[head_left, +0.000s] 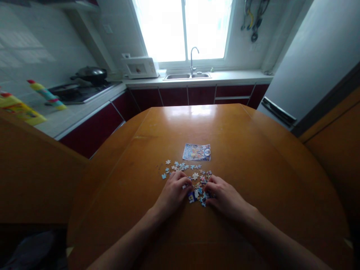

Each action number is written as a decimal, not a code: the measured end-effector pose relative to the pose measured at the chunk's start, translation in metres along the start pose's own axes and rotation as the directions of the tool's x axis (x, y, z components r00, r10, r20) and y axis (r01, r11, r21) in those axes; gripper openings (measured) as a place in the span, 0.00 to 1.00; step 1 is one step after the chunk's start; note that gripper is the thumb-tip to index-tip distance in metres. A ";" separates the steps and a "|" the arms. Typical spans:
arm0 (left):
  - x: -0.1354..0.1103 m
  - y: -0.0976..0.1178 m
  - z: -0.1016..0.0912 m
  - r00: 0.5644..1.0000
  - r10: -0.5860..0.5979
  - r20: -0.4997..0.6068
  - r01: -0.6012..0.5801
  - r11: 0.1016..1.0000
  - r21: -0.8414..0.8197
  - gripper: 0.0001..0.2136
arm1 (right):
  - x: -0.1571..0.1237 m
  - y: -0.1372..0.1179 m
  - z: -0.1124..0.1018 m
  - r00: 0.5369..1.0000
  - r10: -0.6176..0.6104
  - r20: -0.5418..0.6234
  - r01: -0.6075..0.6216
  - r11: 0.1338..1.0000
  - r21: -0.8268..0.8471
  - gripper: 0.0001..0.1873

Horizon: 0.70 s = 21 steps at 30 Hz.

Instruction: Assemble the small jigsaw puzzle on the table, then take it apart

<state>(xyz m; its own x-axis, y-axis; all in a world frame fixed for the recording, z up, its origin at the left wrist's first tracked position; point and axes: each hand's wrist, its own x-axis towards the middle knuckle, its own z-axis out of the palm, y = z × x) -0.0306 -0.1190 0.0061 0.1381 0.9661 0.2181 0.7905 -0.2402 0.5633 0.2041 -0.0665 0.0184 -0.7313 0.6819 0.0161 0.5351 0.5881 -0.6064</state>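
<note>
Several small jigsaw pieces lie scattered on a round wooden table. A small printed picture card lies just beyond them. My left hand rests palm down at the near left of the pile, fingers curled onto the pieces. My right hand mirrors it on the right, fingertips bent onto pieces. Between the two hands sits a small joined cluster of pieces, touched by both. Which piece each hand pinches is too small to make out.
Behind the table runs a kitchen counter with a sink and tap, a white microwave and a stove with a wok. Two bottles stand at the left. A wooden panel flanks the table's left side.
</note>
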 end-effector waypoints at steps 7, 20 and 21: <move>-0.005 0.001 0.003 0.993 0.090 0.079 -0.090 0.996 0.004 0.16 | 0.003 -0.006 0.002 0.998 -0.069 0.003 0.069 0.996 0.055 0.12; -0.003 0.015 -0.001 0.968 0.152 0.200 -0.139 0.987 -0.079 0.05 | 0.011 0.007 0.008 0.968 -0.082 -0.235 0.117 0.983 0.139 0.10; -0.003 0.014 0.000 0.973 0.141 0.180 -0.126 0.988 -0.094 0.05 | 0.011 0.005 0.008 0.962 -0.091 -0.258 0.128 0.983 0.130 0.09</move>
<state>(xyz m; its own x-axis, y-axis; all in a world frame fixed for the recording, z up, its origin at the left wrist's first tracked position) -0.0201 -0.1249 0.0135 0.3535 0.9237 0.1479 0.7074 -0.3674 0.6038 0.1954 -0.0595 0.0088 -0.6426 0.7149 0.2758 0.3779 0.6088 -0.6976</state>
